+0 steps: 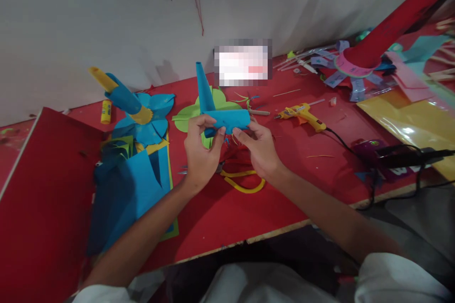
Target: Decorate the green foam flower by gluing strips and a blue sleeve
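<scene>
blue sheet (231, 117) | curled into a tube | crosswise between hands (203, 154)

The near tabletop (227, 220) is giving the hands (202, 156) room. A blue cone (204, 89) is blocking behind, a glue gun (304, 114) rightward.

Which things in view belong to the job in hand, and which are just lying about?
Likely in the job:
- rolled blue paper-like sheet, held in left hand and right hand
- flat blue sheets
- green petalled sheet
- yellow plastic glue gun

Probably lying about:
- curved yellow strip
- flat glossy yellow sheet
- long red tube
</scene>
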`<state>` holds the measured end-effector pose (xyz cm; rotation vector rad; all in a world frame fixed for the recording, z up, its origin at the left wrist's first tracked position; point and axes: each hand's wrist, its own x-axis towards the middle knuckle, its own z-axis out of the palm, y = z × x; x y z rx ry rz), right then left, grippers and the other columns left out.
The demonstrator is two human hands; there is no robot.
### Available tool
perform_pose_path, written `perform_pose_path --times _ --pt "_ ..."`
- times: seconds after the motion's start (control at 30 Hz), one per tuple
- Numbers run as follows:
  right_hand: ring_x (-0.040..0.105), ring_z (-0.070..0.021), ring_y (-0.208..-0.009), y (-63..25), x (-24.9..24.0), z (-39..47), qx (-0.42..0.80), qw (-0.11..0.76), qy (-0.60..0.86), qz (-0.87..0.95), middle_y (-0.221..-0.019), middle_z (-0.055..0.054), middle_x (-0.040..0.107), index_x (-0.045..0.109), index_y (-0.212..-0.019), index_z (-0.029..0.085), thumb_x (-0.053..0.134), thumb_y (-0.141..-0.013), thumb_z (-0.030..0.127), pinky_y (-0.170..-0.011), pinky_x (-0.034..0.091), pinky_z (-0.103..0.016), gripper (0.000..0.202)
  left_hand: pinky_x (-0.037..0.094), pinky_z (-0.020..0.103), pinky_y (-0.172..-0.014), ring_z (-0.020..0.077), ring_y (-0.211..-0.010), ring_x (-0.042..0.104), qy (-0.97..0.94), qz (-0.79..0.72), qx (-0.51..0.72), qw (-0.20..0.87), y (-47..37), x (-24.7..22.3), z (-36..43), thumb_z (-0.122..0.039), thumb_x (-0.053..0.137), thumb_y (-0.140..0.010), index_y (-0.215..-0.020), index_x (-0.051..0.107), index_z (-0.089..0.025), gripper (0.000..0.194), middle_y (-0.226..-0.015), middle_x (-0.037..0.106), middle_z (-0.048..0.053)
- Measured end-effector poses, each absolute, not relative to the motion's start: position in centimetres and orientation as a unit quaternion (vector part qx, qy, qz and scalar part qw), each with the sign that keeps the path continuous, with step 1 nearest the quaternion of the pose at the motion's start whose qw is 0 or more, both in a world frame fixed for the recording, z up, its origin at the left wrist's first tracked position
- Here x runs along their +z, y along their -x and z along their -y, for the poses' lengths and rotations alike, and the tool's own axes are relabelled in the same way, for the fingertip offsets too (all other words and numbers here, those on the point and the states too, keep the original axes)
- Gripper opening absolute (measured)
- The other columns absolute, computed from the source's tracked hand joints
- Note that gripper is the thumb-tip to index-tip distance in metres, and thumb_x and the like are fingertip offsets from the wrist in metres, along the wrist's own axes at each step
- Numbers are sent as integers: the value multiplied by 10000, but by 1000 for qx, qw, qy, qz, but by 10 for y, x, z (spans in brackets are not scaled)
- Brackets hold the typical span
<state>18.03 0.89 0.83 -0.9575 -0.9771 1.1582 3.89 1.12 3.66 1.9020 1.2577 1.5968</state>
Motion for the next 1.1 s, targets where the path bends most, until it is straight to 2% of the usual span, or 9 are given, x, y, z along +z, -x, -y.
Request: perform_pose_path --times 0.13,0.3,0.53,0.73,0.93,1.1 --pt "663 -174 -893 -181 9 -10 503 635 412 418 -1008 -15 685 788 -918 279 866 -770 488 -888 587 -370 267 569 313 -842 160 -954 656 -674 -453 551 191 -39 34 -10 -506 644 -982 -1136 522 -258 316 -1083 619 44" --pt "646 -188 -916 -189 14 -10 410 632 437 491 -1040 -35 673 783 -866 257 806 -845 417 -857 572 -366 162 552 300 -754 151 -863 637 -676 -421 538 278 -37 41 -13 -524 603 -1004 -1295 489 -305 382 -1043 610 33" --pt "652 -233 -1018 -193 17 -10 312 608 448 577 -1008 -40 700 786 -862 252 765 -883 399 -910 560 -398 150 524 255 -694 130 -809 627 -609 -409 573 364 -35 44 -19 -522 787 -873 -1309 543 -273 558 -1024 638 24" --pt "659 -235 -1034 -188 14 -9 332 613 431 573 -1046 -44 705 783 -928 253 798 -851 381 -902 570 -395 150 530 240 -650 118 -753 620 -594 -431 576 361 -34 42 -18 -481 799 -873 -1294 560 -266 530 -922 642 -1" --pt "666 -216 -978 -185 11 -9 364 607 431 560 -1021 -31 705 768 -915 249 795 -849 406 -893 569 -387 172 533 257 -690 131 -804 621 -586 -437 584 352 -35 42 -16 -484 791 -879 -1271 575 -267 498 -1021 645 25" --pt "661 -199 -977 -188 12 -10 363 629 433 534 -1082 -40 699 713 -1032 259 750 -884 495 -863 562 -351 282 538 268 -731 146 -881 631 -578 -438 598 340 -34 42 -18 -503 781 -885 -1267 586 -288 479 -1129 641 41"
